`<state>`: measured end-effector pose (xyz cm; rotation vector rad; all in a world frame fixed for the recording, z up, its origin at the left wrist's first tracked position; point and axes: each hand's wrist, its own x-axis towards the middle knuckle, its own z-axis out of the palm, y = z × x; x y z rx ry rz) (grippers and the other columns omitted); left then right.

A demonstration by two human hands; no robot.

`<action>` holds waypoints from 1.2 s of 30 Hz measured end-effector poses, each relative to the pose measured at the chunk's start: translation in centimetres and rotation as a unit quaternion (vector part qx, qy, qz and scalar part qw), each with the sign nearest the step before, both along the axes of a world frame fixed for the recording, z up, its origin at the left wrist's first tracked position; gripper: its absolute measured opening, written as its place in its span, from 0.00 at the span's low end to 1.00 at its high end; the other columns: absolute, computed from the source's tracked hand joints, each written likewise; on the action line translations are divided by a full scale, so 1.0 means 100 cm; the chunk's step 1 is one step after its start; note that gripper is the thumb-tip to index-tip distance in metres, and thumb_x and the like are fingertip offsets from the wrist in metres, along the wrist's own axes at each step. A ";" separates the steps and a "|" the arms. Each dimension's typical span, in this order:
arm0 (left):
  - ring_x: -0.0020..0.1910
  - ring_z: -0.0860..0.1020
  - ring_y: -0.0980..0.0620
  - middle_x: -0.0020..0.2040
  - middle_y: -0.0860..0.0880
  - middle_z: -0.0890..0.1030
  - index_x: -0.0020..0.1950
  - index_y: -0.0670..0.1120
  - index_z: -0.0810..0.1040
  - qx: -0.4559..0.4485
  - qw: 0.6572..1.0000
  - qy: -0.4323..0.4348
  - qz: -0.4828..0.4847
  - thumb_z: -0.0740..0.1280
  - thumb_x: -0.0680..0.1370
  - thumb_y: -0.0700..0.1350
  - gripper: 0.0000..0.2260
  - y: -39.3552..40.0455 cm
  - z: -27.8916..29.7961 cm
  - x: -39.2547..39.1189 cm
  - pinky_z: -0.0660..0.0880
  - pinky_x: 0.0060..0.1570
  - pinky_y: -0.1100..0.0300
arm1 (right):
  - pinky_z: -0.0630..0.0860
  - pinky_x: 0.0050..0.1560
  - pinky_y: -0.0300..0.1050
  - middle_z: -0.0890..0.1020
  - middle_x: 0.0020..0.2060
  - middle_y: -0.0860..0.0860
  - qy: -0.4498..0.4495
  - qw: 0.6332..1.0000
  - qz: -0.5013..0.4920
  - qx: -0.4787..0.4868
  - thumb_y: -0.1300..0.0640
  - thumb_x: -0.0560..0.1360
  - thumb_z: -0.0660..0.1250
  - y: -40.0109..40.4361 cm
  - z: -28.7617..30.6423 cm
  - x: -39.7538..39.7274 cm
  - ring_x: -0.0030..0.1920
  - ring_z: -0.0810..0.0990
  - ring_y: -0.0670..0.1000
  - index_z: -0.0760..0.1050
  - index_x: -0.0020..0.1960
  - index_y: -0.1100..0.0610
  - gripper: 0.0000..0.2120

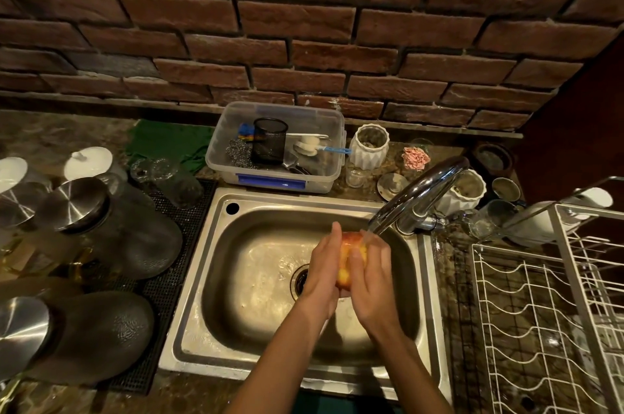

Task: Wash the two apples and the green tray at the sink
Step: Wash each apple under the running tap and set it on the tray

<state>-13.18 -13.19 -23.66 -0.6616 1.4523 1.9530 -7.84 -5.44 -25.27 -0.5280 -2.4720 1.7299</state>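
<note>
Nearest to me, both forearms reach in over the front rim of the sink [189, 322]. The left hand [322, 266] and the right hand [371, 275] are cupped against opposite sides of one apple [346, 256], fingers curled round it, holding it above the basin close to the drain [300, 280] and directly under the water falling from the faucet [423, 192]. I judge the apple firm and light but slick when wet; a two-sided cupped hold on its flanks suits it better than a fingertip pinch, and a slip would only drop it into the basin. Most of the fruit is covered by the hands, so I cannot tell which way its stem points or what state its skin is in. Beyond the sink, a clear plastic tub [275, 174] of scrubbing tools stands against the brick wall, with a green cloth [162, 143] beside it. I cannot locate the second apple or the green tray anywhere in view; the dish rack [540, 312] on the right is cut off by the frame edge.
</note>
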 end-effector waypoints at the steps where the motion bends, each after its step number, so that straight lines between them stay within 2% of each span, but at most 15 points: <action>1: 0.55 0.83 0.43 0.57 0.42 0.84 0.60 0.52 0.79 0.015 1.000 -0.020 0.006 0.61 0.81 0.62 0.18 0.000 0.001 -0.001 0.82 0.44 0.50 | 0.78 0.63 0.55 0.65 0.68 0.46 0.010 1.000 0.005 0.014 0.46 0.83 0.53 -0.001 0.000 0.001 0.66 0.72 0.50 0.65 0.74 0.52 0.22; 3: 0.56 0.82 0.44 0.57 0.43 0.83 0.60 0.52 0.80 -0.001 1.000 0.006 0.020 0.62 0.82 0.57 0.14 0.003 0.001 0.000 0.82 0.48 0.51 | 0.77 0.63 0.54 0.67 0.67 0.46 0.014 0.999 -0.034 0.009 0.46 0.83 0.54 -0.003 -0.001 -0.001 0.65 0.73 0.49 0.67 0.72 0.50 0.19; 5: 0.55 0.82 0.49 0.56 0.48 0.83 0.57 0.56 0.81 -0.063 0.994 0.084 0.005 0.62 0.81 0.54 0.10 0.007 -0.002 0.004 0.82 0.49 0.56 | 0.78 0.62 0.53 0.73 0.64 0.46 -0.015 0.995 -0.097 -0.036 0.44 0.83 0.55 -0.004 0.002 -0.007 0.61 0.77 0.47 0.71 0.66 0.45 0.15; 8: 0.52 0.79 0.59 0.54 0.57 0.81 0.56 0.62 0.80 -0.190 0.962 0.192 -0.030 0.62 0.81 0.56 0.09 0.010 -0.008 0.012 0.77 0.44 0.68 | 0.81 0.58 0.61 0.83 0.53 0.53 -0.111 0.957 -0.149 -0.223 0.45 0.83 0.58 0.002 0.006 -0.021 0.56 0.83 0.55 0.79 0.57 0.44 0.11; 10: 0.53 0.78 0.63 0.57 0.58 0.77 0.56 0.65 0.80 -0.199 0.954 0.224 -0.026 0.65 0.80 0.55 0.07 0.007 -0.010 0.014 0.77 0.46 0.71 | 0.83 0.51 0.63 0.85 0.53 0.58 -0.160 0.920 -0.149 -0.324 0.46 0.83 0.60 0.008 0.008 -0.027 0.55 0.84 0.60 0.80 0.59 0.48 0.13; 12: 0.53 0.75 0.70 0.56 0.63 0.74 0.51 0.70 0.78 -0.192 0.944 0.265 -0.038 0.67 0.80 0.53 0.09 0.005 -0.010 0.016 0.75 0.43 0.76 | 0.83 0.42 0.58 0.85 0.53 0.61 -0.212 0.886 -0.129 -0.392 0.43 0.82 0.60 0.016 0.010 -0.031 0.52 0.85 0.61 0.80 0.61 0.54 0.18; 15: 0.55 0.73 0.73 0.54 0.70 0.71 0.47 0.74 0.77 -0.195 0.931 0.301 -0.067 0.68 0.79 0.52 0.13 0.000 -0.010 0.015 0.73 0.46 0.79 | 0.83 0.41 0.58 0.86 0.51 0.62 -0.260 0.850 -0.084 -0.450 0.39 0.81 0.59 0.025 0.012 -0.035 0.50 0.86 0.60 0.80 0.61 0.57 0.24; 19: 0.57 0.77 0.64 0.58 0.64 0.75 0.56 0.68 0.78 -0.168 0.947 0.270 -0.043 0.66 0.81 0.52 0.09 -0.001 -0.013 0.008 0.75 0.46 0.73 | 0.83 0.51 0.61 0.85 0.55 0.58 -0.215 0.895 -0.114 -0.373 0.42 0.83 0.57 0.014 0.009 -0.034 0.54 0.85 0.58 0.76 0.62 0.50 0.17; 22: 0.56 0.79 0.54 0.59 0.51 0.78 0.58 0.61 0.78 -0.170 0.965 0.197 0.029 0.63 0.81 0.57 0.08 -0.002 -0.018 0.003 0.77 0.48 0.63 | 0.85 0.44 0.48 0.79 0.59 0.52 -0.133 0.930 -0.136 -0.313 0.44 0.82 0.59 -0.001 0.005 -0.022 0.55 0.82 0.52 0.70 0.62 0.45 0.11; 24: 0.53 0.79 0.48 0.57 0.45 0.79 0.56 0.57 0.79 -0.154 0.981 0.109 0.055 0.58 0.82 0.59 0.13 -0.005 -0.017 -0.002 0.80 0.49 0.54 | 0.85 0.40 0.42 0.70 0.64 0.51 -0.114 0.955 -0.139 -0.236 0.49 0.82 0.62 -0.008 -0.006 -0.012 0.57 0.78 0.52 0.67 0.65 0.47 0.13; 27: 0.58 0.79 0.41 0.59 0.43 0.78 0.58 0.55 0.78 -0.127 0.990 0.056 0.005 0.58 0.82 0.60 0.14 -0.014 -0.019 -0.002 0.79 0.59 0.41 | 0.86 0.46 0.49 0.65 0.66 0.51 -0.115 0.973 -0.100 -0.173 0.56 0.80 0.67 -0.011 -0.017 0.002 0.59 0.76 0.53 0.67 0.60 0.46 0.13; 29: 0.58 0.79 0.40 0.61 0.42 0.78 0.55 0.56 0.78 -0.101 0.993 0.057 -0.003 0.60 0.83 0.57 0.10 -0.022 -0.019 0.004 0.79 0.58 0.40 | 0.85 0.48 0.52 0.66 0.66 0.53 -0.119 0.971 -0.069 -0.195 0.55 0.78 0.70 -0.008 -0.021 0.009 0.60 0.77 0.55 0.68 0.58 0.44 0.14; 31: 0.58 0.79 0.42 0.61 0.45 0.78 0.56 0.57 0.79 -0.070 0.997 0.044 -0.002 0.61 0.82 0.57 0.09 -0.029 -0.018 0.014 0.81 0.54 0.42 | 0.85 0.50 0.54 0.67 0.68 0.53 -0.124 0.966 -0.056 -0.219 0.52 0.76 0.73 -0.005 -0.021 0.016 0.62 0.78 0.56 0.69 0.62 0.46 0.18; 34: 0.60 0.78 0.45 0.62 0.47 0.78 0.61 0.57 0.80 -0.022 0.999 0.033 -0.021 0.63 0.82 0.57 0.12 -0.041 -0.015 0.028 0.84 0.48 0.48 | 0.83 0.56 0.58 0.67 0.68 0.53 -0.141 0.961 -0.037 -0.234 0.46 0.68 0.79 -0.002 -0.022 0.023 0.66 0.75 0.58 0.66 0.71 0.47 0.37; 36: 0.63 0.77 0.45 0.66 0.46 0.76 0.65 0.56 0.79 -0.014 0.998 0.043 -0.049 0.65 0.81 0.55 0.13 -0.049 -0.015 0.036 0.84 0.51 0.47 | 0.83 0.55 0.58 0.69 0.68 0.54 -0.150 0.956 -0.039 -0.251 0.42 0.62 0.80 0.000 -0.022 0.029 0.66 0.75 0.60 0.66 0.73 0.47 0.44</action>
